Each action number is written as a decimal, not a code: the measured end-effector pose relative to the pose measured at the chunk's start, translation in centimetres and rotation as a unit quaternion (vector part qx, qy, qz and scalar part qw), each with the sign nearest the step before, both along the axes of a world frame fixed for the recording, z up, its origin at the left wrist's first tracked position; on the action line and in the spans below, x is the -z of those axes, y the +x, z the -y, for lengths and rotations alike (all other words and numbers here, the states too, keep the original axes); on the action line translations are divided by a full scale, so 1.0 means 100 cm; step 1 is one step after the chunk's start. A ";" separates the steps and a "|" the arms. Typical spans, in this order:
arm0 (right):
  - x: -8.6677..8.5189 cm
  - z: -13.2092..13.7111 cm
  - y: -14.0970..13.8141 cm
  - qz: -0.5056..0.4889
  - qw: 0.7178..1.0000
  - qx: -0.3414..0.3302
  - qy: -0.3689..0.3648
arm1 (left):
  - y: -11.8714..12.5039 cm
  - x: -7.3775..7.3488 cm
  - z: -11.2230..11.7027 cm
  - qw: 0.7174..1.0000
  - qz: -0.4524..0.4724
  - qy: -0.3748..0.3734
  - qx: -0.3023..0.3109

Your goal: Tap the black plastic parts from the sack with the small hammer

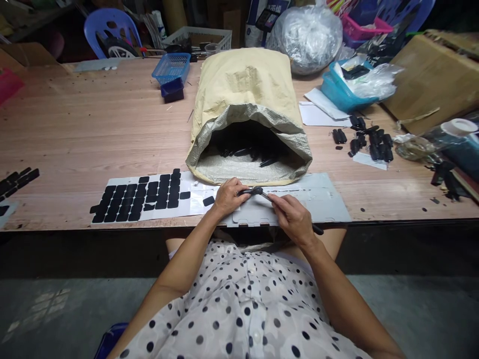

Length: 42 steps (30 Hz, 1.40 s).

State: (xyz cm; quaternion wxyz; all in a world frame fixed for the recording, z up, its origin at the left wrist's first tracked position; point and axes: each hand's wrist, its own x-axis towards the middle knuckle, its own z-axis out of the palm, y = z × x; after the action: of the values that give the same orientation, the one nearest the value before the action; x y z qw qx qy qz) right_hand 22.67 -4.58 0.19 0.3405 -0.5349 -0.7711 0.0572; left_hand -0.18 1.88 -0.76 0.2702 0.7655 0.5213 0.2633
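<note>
The left hand (229, 197) pinches a small black part (257, 190) just off its fingertips; the right hand (295, 219) is closed round a slim tool (265, 196), tip against the part. Beyond both hands gapes a cream sack (243, 75); behind it, a package (253, 22) bears characters I can't make out.

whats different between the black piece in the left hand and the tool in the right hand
The black piece looks dark where visible; the tool shows a pale, shiny shaft. The left hand covers one end of the piece, while the tool's dark end sticks out past the right hand. Both seem to meet between the hands.
</note>
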 end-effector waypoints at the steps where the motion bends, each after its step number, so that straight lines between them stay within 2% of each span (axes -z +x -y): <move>1: 0.000 -0.001 0.001 0.005 1.000 0.004 0.000 | 0.000 0.000 0.000 1.000 0.000 -0.002 0.001; 4: -0.001 -0.002 0.001 -0.007 1.000 0.002 0.008 | 0.001 -0.002 -0.001 1.000 -0.004 -0.006 0.005; 7: -0.003 -0.003 -0.004 -0.028 0.999 -0.032 0.012 | 0.000 -0.003 -0.001 1.000 -0.006 -0.009 0.010; 11: -0.001 -0.004 -0.012 0.004 0.998 -0.057 0.014 | 0.000 -0.005 0.000 1.000 -0.003 -0.015 0.018; 18: -0.008 -0.015 0.004 -0.011 1.000 0.025 0.013 | 0.003 -0.006 -0.001 1.000 -0.002 -0.027 -0.001; 22: -0.014 -0.013 0.000 -0.035 0.999 -0.027 0.007 | 0.002 -0.006 -0.001 1.000 -0.002 -0.031 0.002; 24: -0.012 -0.009 -0.007 -0.029 0.998 -0.054 0.001 | 0.001 -0.007 0.000 1.000 0.000 -0.028 0.008; 27: -0.006 -0.006 -0.015 -0.003 0.998 -0.057 -0.010 | 0.000 -0.007 0.000 1.000 0.006 -0.026 0.013; 30: -0.003 -0.008 -0.014 -0.018 0.999 -0.038 -0.013 | 0.001 -0.007 0.000 0.999 0.004 -0.030 0.011; 33: -0.002 -0.016 -0.003 -0.032 0.999 0.008 0.006 | 0.001 -0.007 0.000 0.999 -0.001 -0.035 0.000; 38: 0.010 -0.034 0.023 0.046 0.991 0.122 0.042 | -0.001 -0.006 0.000 1.000 0.000 -0.030 0.006; 42: 0.023 -0.043 0.029 0.089 0.984 0.144 0.057 | -0.003 -0.005 -0.001 1.000 -0.004 -0.024 0.012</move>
State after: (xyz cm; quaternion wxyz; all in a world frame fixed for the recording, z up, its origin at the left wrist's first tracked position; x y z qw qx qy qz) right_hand 25.54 -0.25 -2.07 0.3051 -0.6232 -0.7151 -0.0845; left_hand -0.45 1.94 -0.25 0.2889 0.7662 0.5194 0.2443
